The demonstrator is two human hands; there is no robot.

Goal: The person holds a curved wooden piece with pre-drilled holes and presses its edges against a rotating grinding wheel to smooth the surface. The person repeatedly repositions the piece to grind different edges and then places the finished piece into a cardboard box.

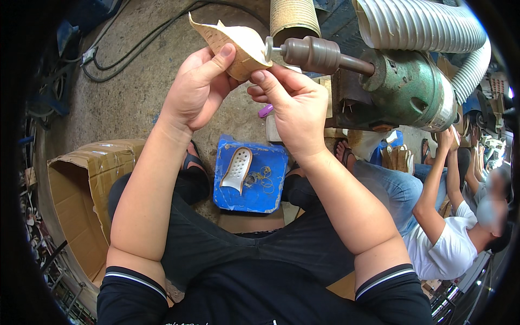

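Note:
Up at the top of the head view, my left hand is closed round a curved cork insole, tan on the outside and white inside, its thumb on the cork. My right hand pinches the insole's lower right edge. That edge is right at a small grinding disc on the brown spindle of a green motor; whether they touch I cannot tell. Lower down, a white perforated insole with a cork rim lies on a blue stool, beside several thin yellowish rubber bands.
A ribbed tan duct opens behind the disc, and a grey flexible hose curves over the motor. An open cardboard box stands left. Black cables cross the floor. At right, another person works close by.

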